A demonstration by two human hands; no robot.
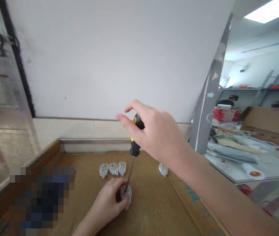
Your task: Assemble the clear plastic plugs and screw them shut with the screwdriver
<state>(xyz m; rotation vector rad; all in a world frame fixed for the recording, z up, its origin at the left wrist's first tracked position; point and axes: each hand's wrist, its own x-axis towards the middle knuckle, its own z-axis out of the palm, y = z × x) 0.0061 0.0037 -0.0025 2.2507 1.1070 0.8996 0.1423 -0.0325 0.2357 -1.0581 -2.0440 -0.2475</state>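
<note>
My right hand (154, 134) is wrapped round the black-and-yellow handle of a screwdriver (133, 154), held upright. Its metal shaft runs down into a clear plastic plug part (126, 194) standing on the cardboard-covered table (154, 203). My left hand (110, 200) grips that part from the left, fingers curled round it. Three more clear plug parts (113, 168) lie in a row just behind, and one more clear plug part (163, 169) lies to the right, under my right wrist.
A white wall and a metal rail close the table's far edge. A wooden ledge runs along the left. A grey post stands at the right, with a cluttered bench of cables (237, 144) and a person (230, 101) beyond it.
</note>
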